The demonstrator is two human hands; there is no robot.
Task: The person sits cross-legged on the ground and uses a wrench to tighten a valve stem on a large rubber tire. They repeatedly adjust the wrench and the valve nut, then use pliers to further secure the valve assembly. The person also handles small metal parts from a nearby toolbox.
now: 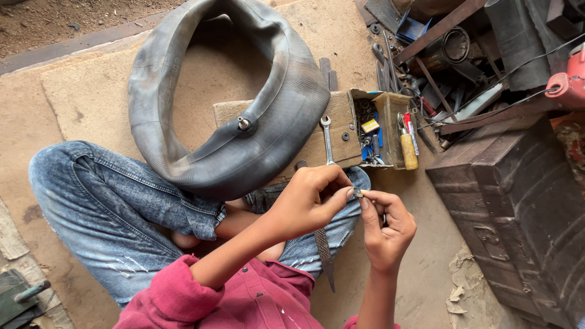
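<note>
My left hand (308, 198) and my right hand (387, 225) meet in front of me, and their fingertips pinch a tiny dark metal part (358, 192) between them. A large grey inner tube (286, 103) leans over my knee, its metal valve (244, 123) pointing up. A flat metal file (324, 253) lies across my lap under my hands. I sit cross-legged in blue jeans (109, 207) and a pink shirt.
A wooden tool box (341, 125) holds a spanner (327, 139), a yellow-handled screwdriver (407, 149) and small parts. A dark metal trunk (518, 207) stands at the right. Scrap metal and cables pile up at the top right.
</note>
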